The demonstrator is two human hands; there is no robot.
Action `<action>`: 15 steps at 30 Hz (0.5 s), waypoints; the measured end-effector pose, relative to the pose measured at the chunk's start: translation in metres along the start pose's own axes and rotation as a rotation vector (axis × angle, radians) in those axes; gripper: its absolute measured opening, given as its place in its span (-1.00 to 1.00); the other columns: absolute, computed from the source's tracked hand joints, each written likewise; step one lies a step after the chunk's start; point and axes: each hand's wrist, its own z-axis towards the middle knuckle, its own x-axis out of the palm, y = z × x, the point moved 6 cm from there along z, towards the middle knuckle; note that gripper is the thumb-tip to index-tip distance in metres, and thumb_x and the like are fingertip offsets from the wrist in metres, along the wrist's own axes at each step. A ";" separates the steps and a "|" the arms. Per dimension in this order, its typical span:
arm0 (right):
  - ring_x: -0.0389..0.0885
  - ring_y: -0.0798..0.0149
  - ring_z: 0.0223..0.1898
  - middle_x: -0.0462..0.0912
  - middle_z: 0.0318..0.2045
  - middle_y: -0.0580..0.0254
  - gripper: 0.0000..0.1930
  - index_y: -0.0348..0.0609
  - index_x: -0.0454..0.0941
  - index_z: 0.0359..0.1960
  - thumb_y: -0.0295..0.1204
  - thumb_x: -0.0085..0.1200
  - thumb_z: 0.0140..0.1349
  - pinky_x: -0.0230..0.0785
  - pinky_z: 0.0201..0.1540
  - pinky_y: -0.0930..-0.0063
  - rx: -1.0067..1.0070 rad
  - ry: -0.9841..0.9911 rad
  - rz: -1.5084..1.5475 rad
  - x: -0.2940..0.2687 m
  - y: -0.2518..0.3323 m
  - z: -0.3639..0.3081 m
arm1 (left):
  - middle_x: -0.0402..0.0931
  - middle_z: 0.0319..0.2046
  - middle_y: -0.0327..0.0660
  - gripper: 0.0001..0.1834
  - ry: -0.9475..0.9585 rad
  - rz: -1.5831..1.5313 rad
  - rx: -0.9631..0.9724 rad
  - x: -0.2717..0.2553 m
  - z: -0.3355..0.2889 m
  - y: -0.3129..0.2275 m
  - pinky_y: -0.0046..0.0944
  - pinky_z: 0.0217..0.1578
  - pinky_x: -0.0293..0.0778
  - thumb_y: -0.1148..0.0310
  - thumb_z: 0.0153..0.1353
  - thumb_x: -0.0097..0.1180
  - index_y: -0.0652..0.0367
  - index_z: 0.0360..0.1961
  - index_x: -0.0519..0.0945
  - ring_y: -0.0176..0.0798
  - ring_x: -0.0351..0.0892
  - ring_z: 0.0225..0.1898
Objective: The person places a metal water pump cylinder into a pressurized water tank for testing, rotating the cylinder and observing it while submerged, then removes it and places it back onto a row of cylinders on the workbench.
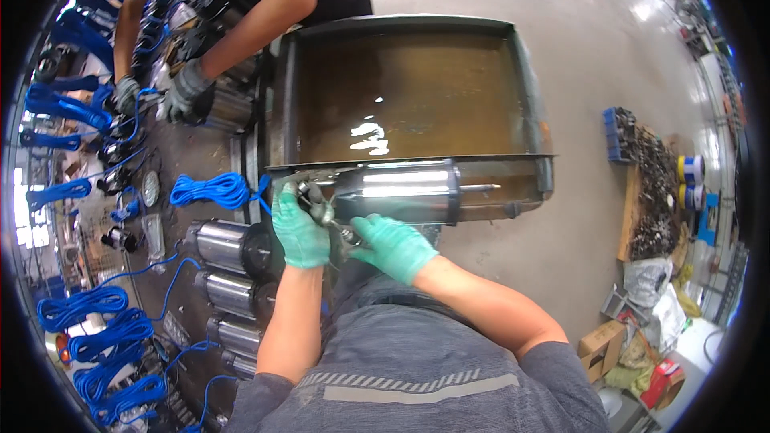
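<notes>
Head view: the silver cylinder (pixel 409 189) is lying just beyond the grip, along the tank (pixel 526 88)'s near side, its long axis running left-right, its shaft (pixel 483 188) pointing right. The left hand (pixel 300 231) is gripping blurred metal parts (pixel 322 212) by its left end; whether the right hand (pixel 395 248) is holding any, I cannot tell. Apparently they are working on that end, the next move calling for steady alignment.

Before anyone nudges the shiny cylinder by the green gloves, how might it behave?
The shiny cylinder would probably feel heavy, given its thick, metallic-looking body. Lying on its side, it might roll if pushed. Its smooth, glossy surface could be slippery.
</notes>
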 end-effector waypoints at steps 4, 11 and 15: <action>0.56 -0.07 -0.31 0.59 -0.37 0.01 -0.75 -0.17 0.53 -0.26 -0.29 0.21 0.13 0.40 -0.20 0.01 -0.102 -0.354 -0.103 -0.060 -0.007 -0.002 | 0.28 -0.71 -0.37 -0.79 -0.101 0.167 -0.197 -0.107 0.083 -0.007 -0.37 -0.75 0.00 0.24 0.34 -0.05 -0.04 -0.48 0.41 -0.42 0.06 -0.79; 0.50 -0.11 0.10 0.59 -0.01 0.00 -0.65 -0.18 0.59 -0.08 -0.25 0.22 0.16 0.31 0.23 0.03 0.335 -0.331 -0.484 -0.071 -0.107 0.005 | 0.44 -0.59 -0.32 -0.64 -0.019 0.453 -0.420 -0.136 0.133 0.026 -0.40 -0.72 0.04 -0.06 0.41 0.07 -0.03 -0.36 0.51 -0.47 0.15 -0.74; 0.54 -0.09 0.07 0.59 0.06 0.02 -0.68 -0.20 0.61 -0.11 -0.30 0.21 0.14 0.43 0.14 0.12 0.447 -0.439 -0.318 -0.068 -0.124 -0.004 | 0.47 -0.56 -0.31 -0.71 0.036 0.540 -0.528 -0.130 0.139 0.034 -0.40 -0.71 0.09 0.00 0.38 0.15 -0.02 -0.26 0.52 -0.46 0.25 -0.70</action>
